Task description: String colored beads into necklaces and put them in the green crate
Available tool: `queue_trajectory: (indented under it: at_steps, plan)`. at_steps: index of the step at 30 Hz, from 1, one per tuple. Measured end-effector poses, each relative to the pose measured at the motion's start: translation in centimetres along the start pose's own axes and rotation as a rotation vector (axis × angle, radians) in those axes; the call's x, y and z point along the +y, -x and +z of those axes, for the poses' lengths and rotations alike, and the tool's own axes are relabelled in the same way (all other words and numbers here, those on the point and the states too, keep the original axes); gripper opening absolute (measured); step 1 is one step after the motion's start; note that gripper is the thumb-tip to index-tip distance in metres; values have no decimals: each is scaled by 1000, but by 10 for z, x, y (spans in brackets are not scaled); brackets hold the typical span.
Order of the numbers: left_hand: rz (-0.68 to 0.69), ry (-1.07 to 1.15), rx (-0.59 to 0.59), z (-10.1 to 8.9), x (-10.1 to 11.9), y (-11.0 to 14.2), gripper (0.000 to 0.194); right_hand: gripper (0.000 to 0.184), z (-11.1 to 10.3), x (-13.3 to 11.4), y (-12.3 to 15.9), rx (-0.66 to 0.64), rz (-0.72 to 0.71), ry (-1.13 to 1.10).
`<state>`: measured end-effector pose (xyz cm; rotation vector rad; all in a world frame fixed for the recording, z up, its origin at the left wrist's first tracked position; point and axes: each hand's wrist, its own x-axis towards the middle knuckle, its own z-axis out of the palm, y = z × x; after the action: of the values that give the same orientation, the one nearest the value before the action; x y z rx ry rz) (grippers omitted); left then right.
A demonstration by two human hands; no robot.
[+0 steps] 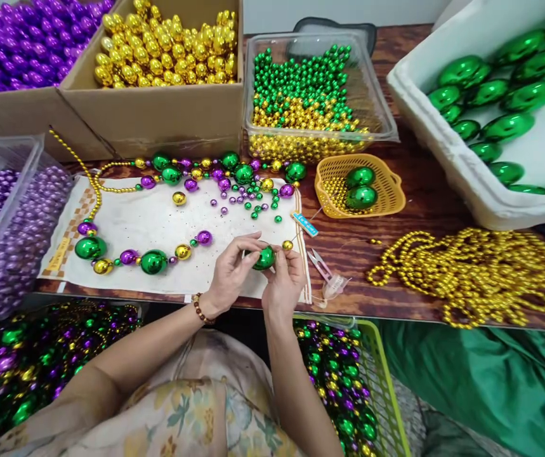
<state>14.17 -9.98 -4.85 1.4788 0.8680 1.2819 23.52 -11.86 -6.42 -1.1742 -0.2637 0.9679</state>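
Between my two hands is a large shiny green bead (264, 258). The fingers of my left hand (232, 270) close on its left side. My right hand (285, 279) pinches at its right side, with a small gold bead (287, 245) just above the fingertips. What else the right fingers grip is hidden. To the left, a strand of green, gold and purple beads (153, 261) curves over the white cloth (124, 219). Loose small purple and green beads (253, 197) lie beyond my hands. Pink-handled thread snips (322, 266) rest right of my right hand.
Boxes of purple (39, 38) and gold beads (172, 44) stand at the back, beside a clear bin (320, 136). A yellow basket (391, 206) holds green and gold beads. Gold bead chains (481, 273) and a white foam box (472, 212) are at right. A green crate (389, 387) stands below.
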Motion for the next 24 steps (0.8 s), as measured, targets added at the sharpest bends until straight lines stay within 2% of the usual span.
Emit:
queue_trajectory:
  at_steps: [1, 2, 3, 5, 8, 12, 14, 19, 24]
  plan:
    - [-52, 57, 83, 4, 0, -1, 19, 32, 1, 2, 3, 14, -25, -9]
    - [-93, 97, 137, 7, 0, -2, 30, 31, 2, 3, 4, 28, -52, -14]
    - [-134, 120, 158, 8, 0, -4, 43, 31, 3, 4, 5, 40, -78, -14]
    - [-261, 141, 104, 6, 0, -7, 58, 32, 2, 4, 4, 49, -111, 6]
    - [-421, 170, -15, -3, 2, -11, 50, 31, -2, 1, -2, 9, -128, 68]
    - [-485, 319, 21, -20, 14, -29, 48, 25, -17, -10, -4, -28, -216, 177]
    - [-552, 434, 30, -30, 20, -43, 49, 22, -29, -14, 2, -94, -239, 250]
    - [-708, 532, 110, -47, 20, -70, 52, 14, -56, -12, 28, -417, -243, 444]
    - [-716, 441, 120, -50, 15, -77, 60, 12, -64, -4, 42, -532, -317, 538]
